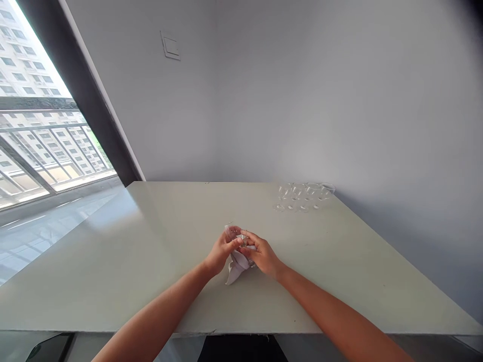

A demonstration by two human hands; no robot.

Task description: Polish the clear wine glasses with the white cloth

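Note:
Low over the middle of the table, my left hand (220, 253) is closed around a small clear drinking glass (228, 230), its rim showing above the fingers. My right hand (265, 255) curls in from the other side, thumb and fingers bent against the glass and a white cloth (237, 266). The cloth is bunched between both palms, and one corner hangs down toward the tabletop. Fingers and cloth hide much of the glass, so its full shape does not show.
Several clear stemmed glasses (302, 196) stand grouped at the table's back right corner, near the wall. The pale table (151, 281) meets the wall behind. A glazed door with a railing (56, 146) is at left, and a dark object (51, 348) lies below the front edge.

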